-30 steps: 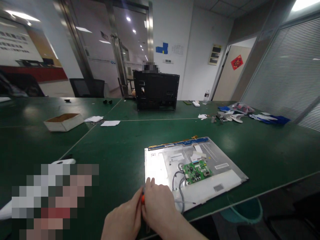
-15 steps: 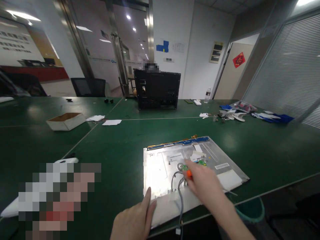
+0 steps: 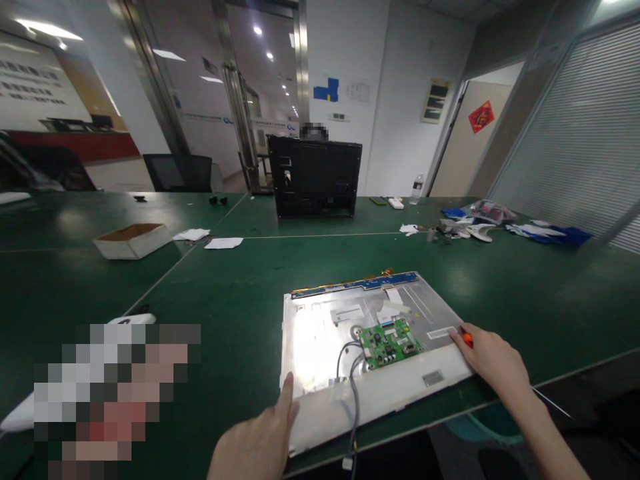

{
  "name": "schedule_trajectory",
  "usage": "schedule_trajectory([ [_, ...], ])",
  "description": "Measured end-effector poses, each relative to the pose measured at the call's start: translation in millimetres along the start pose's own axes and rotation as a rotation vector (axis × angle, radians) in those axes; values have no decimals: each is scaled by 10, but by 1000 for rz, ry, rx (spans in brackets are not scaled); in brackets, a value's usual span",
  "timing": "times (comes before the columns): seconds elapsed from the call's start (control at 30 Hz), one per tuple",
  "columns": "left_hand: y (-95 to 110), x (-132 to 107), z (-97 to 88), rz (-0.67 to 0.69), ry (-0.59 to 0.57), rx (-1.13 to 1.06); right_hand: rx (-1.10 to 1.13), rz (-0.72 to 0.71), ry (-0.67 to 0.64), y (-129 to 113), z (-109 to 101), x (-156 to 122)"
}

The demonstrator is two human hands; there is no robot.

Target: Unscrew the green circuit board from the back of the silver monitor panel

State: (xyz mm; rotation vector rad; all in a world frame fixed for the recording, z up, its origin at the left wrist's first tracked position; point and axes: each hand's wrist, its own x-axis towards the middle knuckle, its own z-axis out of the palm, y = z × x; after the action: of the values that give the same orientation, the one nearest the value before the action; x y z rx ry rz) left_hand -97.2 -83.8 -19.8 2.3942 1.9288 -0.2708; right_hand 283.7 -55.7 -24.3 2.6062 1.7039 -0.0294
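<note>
A silver display panel (image 3: 320, 333) lies back side up near the front edge of the green table (image 3: 235, 293). A small green circuit board (image 3: 389, 341) sits on it, with grey cables (image 3: 352, 380) running toward me. My left hand (image 3: 260, 440) rests flat at the panel's near left corner, fingers stretched out. My right hand (image 3: 493, 363) is at the panel's right edge, closed round an orange-handled screwdriver (image 3: 467, 339) whose thin shaft sticks out behind the wrist.
A black monitor housing (image 3: 314, 179) stands upright at the table's far side. A shallow cardboard box (image 3: 131, 240) and paper scraps lie at the left. Gloves and small parts (image 3: 480, 230) are scattered at the far right. A teal bin (image 3: 467, 427) sits below the table edge.
My right hand moved with the screwdriver from the near left corner, across the circuit board, to the panel's right edge. My left hand flattened at the near left corner. The panel turned slightly.
</note>
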Motion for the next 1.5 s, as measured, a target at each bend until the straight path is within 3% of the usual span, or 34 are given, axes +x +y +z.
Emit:
schedule_trajectory([
  [0.17,-166,15,-17,-67,-32,8,18,-16,27,-116,49,-91],
  [0.37,-316,-38,-94,-143,22,-28,-15,-71,79,-353,128,-289],
  [0.7,-433,-58,-234,-246,-41,21,-14,-143,111,-681,150,-554],
  [0.87,-425,-31,-242,-272,23,43,18,-158,97,-789,158,-616],
  [1.1,-317,61,-383,-267,-25,103,33,-181,103,-782,162,-605],
  [1.3,-295,124,-373,-177,-1,64,28,-238,81,-781,-22,-485],
  [1.5,-327,217,-297,-133,10,9,205,-465,-2,-923,-204,-202],
])
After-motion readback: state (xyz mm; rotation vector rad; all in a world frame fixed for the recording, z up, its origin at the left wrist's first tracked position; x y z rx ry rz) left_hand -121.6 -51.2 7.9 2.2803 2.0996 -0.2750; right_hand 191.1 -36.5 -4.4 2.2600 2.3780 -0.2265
